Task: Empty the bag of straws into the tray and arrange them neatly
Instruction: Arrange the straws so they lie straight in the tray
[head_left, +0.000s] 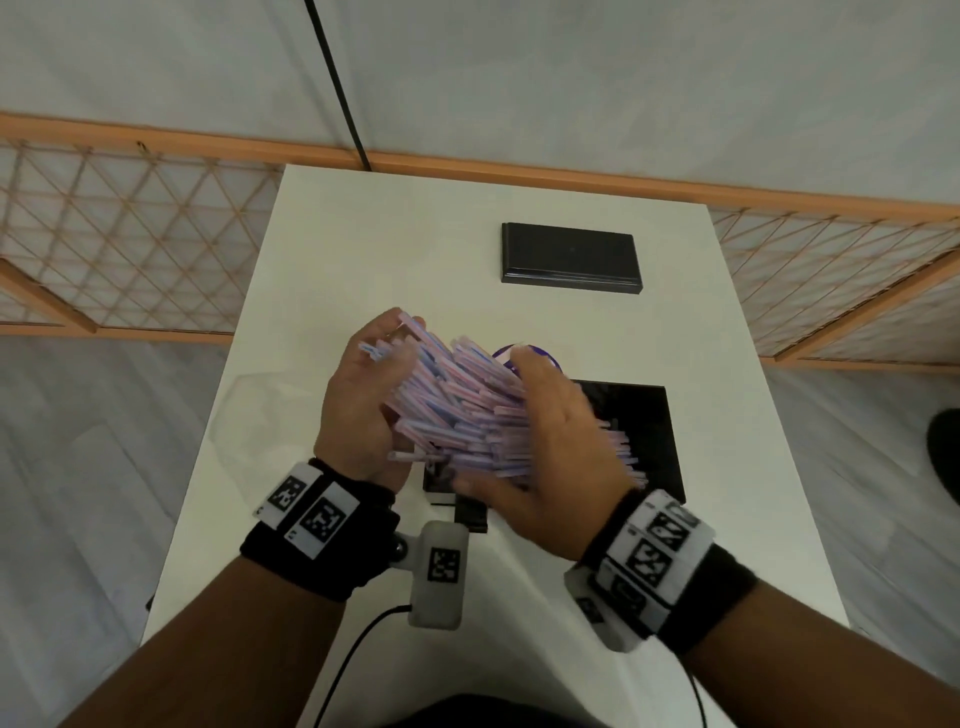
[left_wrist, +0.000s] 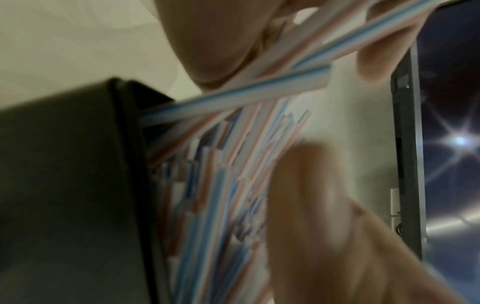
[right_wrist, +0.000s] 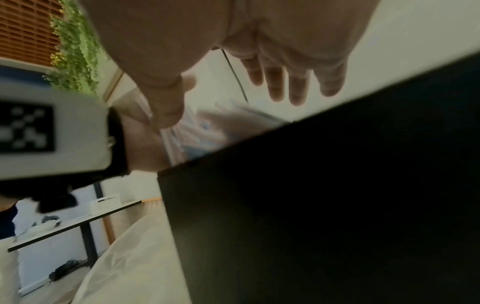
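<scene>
A thick bundle of pink, blue and white striped straws (head_left: 457, 400) is held slanted between both hands, over the left part of the black tray (head_left: 654, 415). My left hand (head_left: 363, 395) cups the bundle from the left, with fingers curled over the far straw ends. My right hand (head_left: 556, 441) lies on the bundle's right side with straight fingers (right_wrist: 298, 82). In the left wrist view, loose straws (left_wrist: 233, 98) fan out past the tray wall (left_wrist: 64, 164). The right wrist view is mostly filled by the dark tray side (right_wrist: 337, 205), with a few blurred straws (right_wrist: 187, 135) showing.
A second flat black tray or lid (head_left: 569, 253) lies at the back of the white table (head_left: 363, 234). A purple round object (head_left: 501, 353) sits just behind the hands. Faint clear plastic (head_left: 249, 395) lies on the table's left. The table edges drop off on both sides.
</scene>
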